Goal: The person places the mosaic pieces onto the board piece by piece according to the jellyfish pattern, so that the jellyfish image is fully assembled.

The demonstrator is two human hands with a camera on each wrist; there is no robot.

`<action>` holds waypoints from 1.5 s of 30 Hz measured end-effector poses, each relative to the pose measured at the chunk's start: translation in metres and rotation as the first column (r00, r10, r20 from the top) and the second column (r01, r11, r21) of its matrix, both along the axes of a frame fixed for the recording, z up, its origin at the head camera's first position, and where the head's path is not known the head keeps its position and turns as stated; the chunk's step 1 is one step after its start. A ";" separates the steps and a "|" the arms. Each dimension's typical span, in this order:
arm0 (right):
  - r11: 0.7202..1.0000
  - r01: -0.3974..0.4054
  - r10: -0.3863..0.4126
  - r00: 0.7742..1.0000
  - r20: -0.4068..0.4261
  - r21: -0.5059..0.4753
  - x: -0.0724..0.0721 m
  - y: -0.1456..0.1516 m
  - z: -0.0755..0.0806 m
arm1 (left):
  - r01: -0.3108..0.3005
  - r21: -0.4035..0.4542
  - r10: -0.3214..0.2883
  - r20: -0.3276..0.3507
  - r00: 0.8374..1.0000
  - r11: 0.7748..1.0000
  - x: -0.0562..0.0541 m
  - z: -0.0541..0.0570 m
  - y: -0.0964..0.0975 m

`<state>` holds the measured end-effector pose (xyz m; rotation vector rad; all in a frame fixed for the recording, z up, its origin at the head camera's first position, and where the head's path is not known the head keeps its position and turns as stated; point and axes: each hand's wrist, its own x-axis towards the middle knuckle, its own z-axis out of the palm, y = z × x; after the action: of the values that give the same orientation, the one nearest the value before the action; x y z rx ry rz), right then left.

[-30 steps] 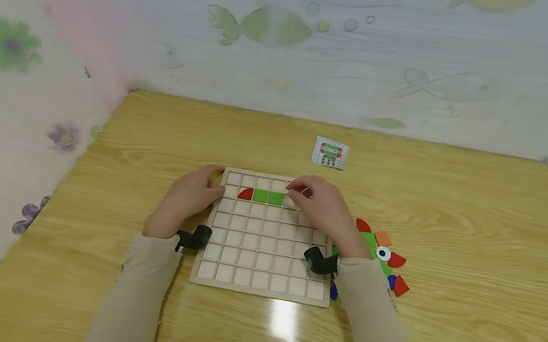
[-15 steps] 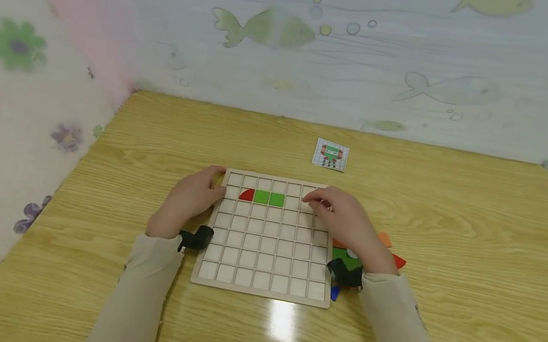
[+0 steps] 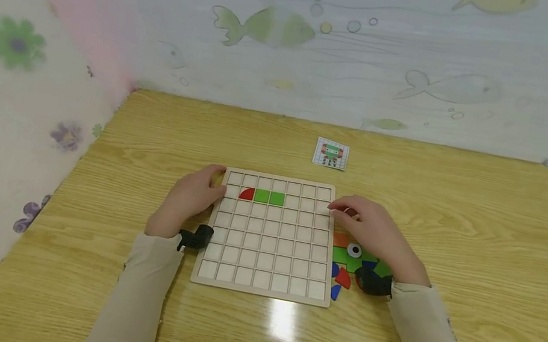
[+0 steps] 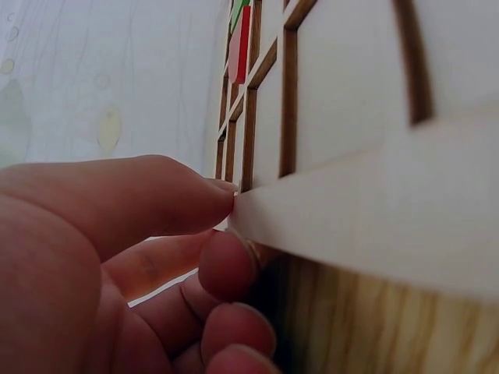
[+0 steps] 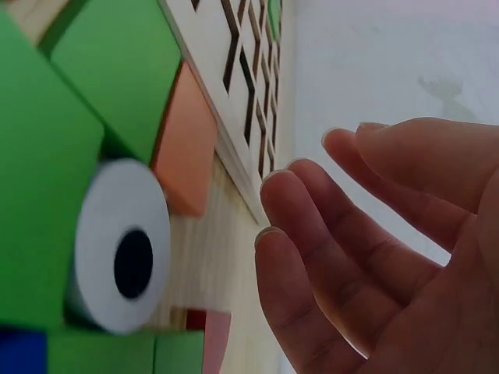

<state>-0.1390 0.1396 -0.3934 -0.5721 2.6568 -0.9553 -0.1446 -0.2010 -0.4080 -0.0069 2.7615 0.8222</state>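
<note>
A wooden grid board [image 3: 267, 243] lies on the table. A red quarter-circle piece [image 3: 247, 194] and two green square pieces [image 3: 269, 197] sit in its second row from the far side. My left hand [image 3: 190, 196] holds the board's left edge near the far corner, thumb at the rim and fingers bent beside and below it in the left wrist view. Over the board's right edge is my right hand [image 3: 371, 228], its fingers loosely bent and nothing between them. Beneath and beside it lie loose pieces, including a green piece [image 5: 117, 74], an orange piece [image 5: 187, 144] and a white eye disc [image 3: 354, 251].
A small picture card [image 3: 331, 153] with a figure on a grid lies behind the board. Near the board's lower right are a red piece [image 3: 343, 277] and a blue piece [image 3: 335, 292]. A painted wall [image 3: 269, 72] rises at the table's far edge.
My right hand has moved right, from above the second row to the board's right edge, uncovering the cells there. My left hand stays at the left edge.
</note>
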 end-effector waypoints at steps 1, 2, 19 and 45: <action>1.000 0.005 -0.005 1.000 0.000 0.007 -0.001 0.003 0.000 | 0.000 -0.002 0.000 0.000 1.000 1.000 0.000 0.000 0.001; 1.000 0.009 -0.009 1.000 -0.001 0.014 -0.001 0.005 -0.001 | 0.001 -0.005 -0.001 0.000 1.000 1.000 0.000 0.000 0.001; 0.989 0.073 -0.081 0.995 0.062 0.125 -0.010 0.037 -0.002 | -0.008 -0.009 0.008 0.001 1.000 1.000 0.000 -0.002 -0.002; 0.980 -0.069 0.039 0.987 0.159 0.187 -0.011 0.060 -0.001 | -0.006 -0.011 0.006 -0.015 1.000 1.000 0.000 -0.002 -0.001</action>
<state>-0.1499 0.1992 -0.3946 -0.5019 2.5435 -0.6884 -0.1450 -0.2018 -0.4098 -0.0106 2.7819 0.8112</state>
